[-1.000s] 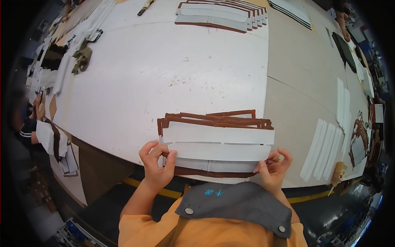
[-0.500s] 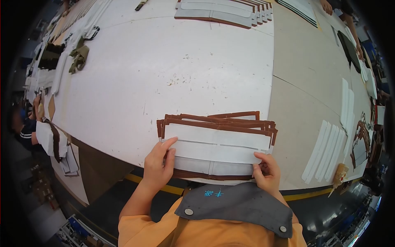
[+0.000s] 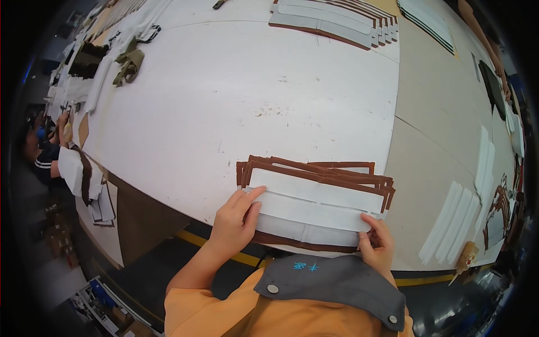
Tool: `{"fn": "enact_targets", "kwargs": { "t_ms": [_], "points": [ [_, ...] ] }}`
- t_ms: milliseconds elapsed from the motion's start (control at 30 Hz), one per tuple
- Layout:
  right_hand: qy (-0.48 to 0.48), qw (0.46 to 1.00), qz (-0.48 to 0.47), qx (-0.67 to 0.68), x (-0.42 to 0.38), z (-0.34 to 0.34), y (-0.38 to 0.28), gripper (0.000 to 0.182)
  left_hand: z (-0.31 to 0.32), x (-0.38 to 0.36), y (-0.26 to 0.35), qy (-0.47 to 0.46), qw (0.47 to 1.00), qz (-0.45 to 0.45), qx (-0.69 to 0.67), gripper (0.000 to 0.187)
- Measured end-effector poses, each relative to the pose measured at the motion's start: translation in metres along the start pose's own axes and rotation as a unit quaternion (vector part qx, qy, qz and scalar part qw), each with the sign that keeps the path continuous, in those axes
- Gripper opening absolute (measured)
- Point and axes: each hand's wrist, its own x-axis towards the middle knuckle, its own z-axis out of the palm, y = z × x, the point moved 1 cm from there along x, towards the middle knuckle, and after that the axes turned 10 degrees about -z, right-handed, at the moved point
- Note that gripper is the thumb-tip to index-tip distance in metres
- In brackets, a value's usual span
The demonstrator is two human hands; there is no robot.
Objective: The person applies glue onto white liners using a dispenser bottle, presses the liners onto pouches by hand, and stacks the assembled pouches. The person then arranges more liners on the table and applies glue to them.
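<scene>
A stack of white and grey panels with brown edges [image 3: 314, 194] lies at the front edge of the white table. At its left end, my left hand [image 3: 237, 218] pinches the top panel between thumb and forefinger. My right hand [image 3: 377, 238] grips the same panel at its right end, thumb below and fingers above. The top panel sits slightly askew over the others, whose brown corners show behind it.
More brown-edged panels [image 3: 331, 22] lie fanned at the far side of the table [image 3: 224, 101]. White strips [image 3: 452, 222] and a glue bottle [image 3: 467, 255] are at the right. Olive fabric [image 3: 129, 66] lies at the left, near a co-worker [image 3: 48, 154].
The whole view has shifted, so the table and panels appear farther right and a little lower. The top panel is tilted more, its right end lower, with both hands still on it.
</scene>
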Motion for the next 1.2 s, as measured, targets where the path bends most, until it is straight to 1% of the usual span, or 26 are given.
{"fn": "enact_targets", "kwargs": {
  "t_ms": [233, 333, 433, 533, 633, 667, 767, 867, 967, 1067, 1167, 1200],
  "points": [
    [0.002, 1.0, -0.006, -0.01, 0.001, 0.0, -0.002, 0.038, -0.001, 0.002, 0.003, -0.011, 1.0, -0.019, 0.003, 0.028],
    [-0.004, 1.0, -0.018, -0.014, 0.003, 0.0, -0.004, 0.038, 0.0, 0.003, 0.002, -0.009, 1.0, -0.012, 0.002, 0.028],
    [-0.008, 1.0, 0.013, 0.019, 0.006, -0.002, -0.013, 0.035, 0.0, 0.003, 0.004, -0.007, 1.0, -0.017, 0.025, 0.027],
    [0.005, 0.999, 0.018, 0.033, 0.011, -0.008, -0.013, 0.031, -0.001, 0.003, 0.004, -0.009, 0.996, -0.003, 0.093, 0.028],
    [-0.003, 1.0, 0.004, 0.009, 0.01, -0.011, -0.003, 0.029, 0.001, 0.002, 0.002, 0.001, 0.995, 0.01, 0.103, 0.028],
    [0.011, 0.996, 0.045, 0.077, 0.011, -0.01, -0.01, 0.03, 0.001, 0.002, 0.003, 0.0, 0.995, 0.008, 0.102, 0.028],
    [0.032, 0.995, 0.044, 0.08, 0.012, -0.009, -0.009, 0.03, 0.002, 0.002, 0.005, 0.003, 0.995, 0.008, 0.099, 0.028],
    [0.027, 0.993, -0.084, -0.083, 0.015, -0.01, -0.002, 0.031, 0.002, 0.003, 0.007, 0.005, 0.995, -0.001, 0.099, 0.027],
    [0.011, 0.973, -0.121, -0.197, 0.018, -0.009, -0.008, 0.03, 0.002, 0.003, 0.009, 0.004, 0.994, -0.001, 0.105, 0.026],
    [0.004, 0.957, -0.119, -0.266, 0.02, -0.013, -0.011, 0.028, -0.001, 0.004, 0.008, -0.003, 0.992, 0.016, 0.124, 0.025],
    [0.06, 0.939, -0.17, -0.294, 0.032, -0.019, -0.011, 0.027, -0.004, 0.007, 0.009, -0.001, 0.994, 0.019, 0.112, 0.025],
    [0.036, 0.928, -0.211, -0.306, 0.035, -0.019, -0.015, 0.031, -0.003, 0.009, 0.013, 0.002, 0.99, 0.061, 0.125, 0.025]
  ]
}}
